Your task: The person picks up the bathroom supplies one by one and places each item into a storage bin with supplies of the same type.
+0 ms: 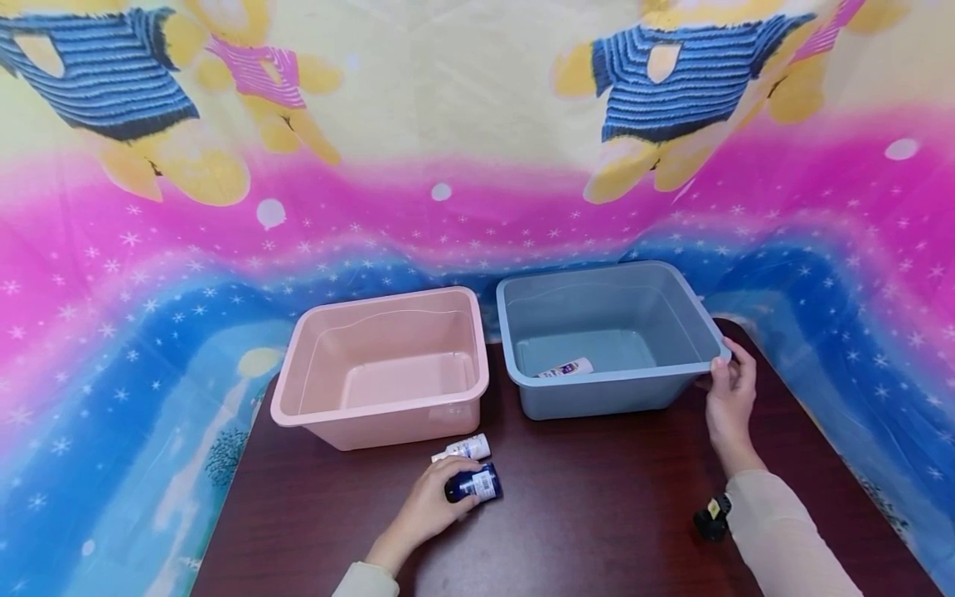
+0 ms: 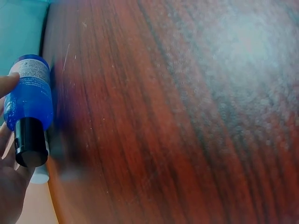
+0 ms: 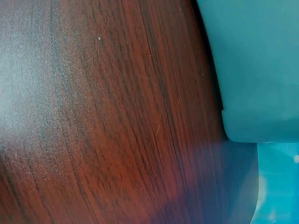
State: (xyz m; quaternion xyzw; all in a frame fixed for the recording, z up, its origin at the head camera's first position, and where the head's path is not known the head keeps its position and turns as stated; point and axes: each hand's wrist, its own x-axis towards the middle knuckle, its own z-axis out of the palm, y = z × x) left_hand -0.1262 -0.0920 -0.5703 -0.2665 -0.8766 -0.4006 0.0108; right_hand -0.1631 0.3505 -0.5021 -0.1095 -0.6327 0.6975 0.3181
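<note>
My left hand (image 1: pixel 435 496) grips a small dark blue bottle (image 1: pixel 487 482) with a white label, low over the table. In the left wrist view the blue bottle (image 2: pixel 32 88) shows its black cap (image 2: pixel 31 142), with the thumb along its side. Just behind it lies a white bottle (image 1: pixel 472 447), partly covered by that hand. My right hand (image 1: pixel 731 406) holds the right front corner of the grey-blue tub (image 1: pixel 597 400), its thumb at the rim. Inside that tub a white tube-like container (image 1: pixel 570 367) with a purple label lies on its side.
A pink tub (image 1: pixel 410 427) stands left of the grey-blue one, a narrow gap between them. Both are on a dark red-brown wooden table (image 1: pixel 582 514). A printed cloth (image 1: pixel 448 215) with bears and snowflakes hangs behind and at the sides. A black device (image 1: pixel 712 518) sits at the right wrist.
</note>
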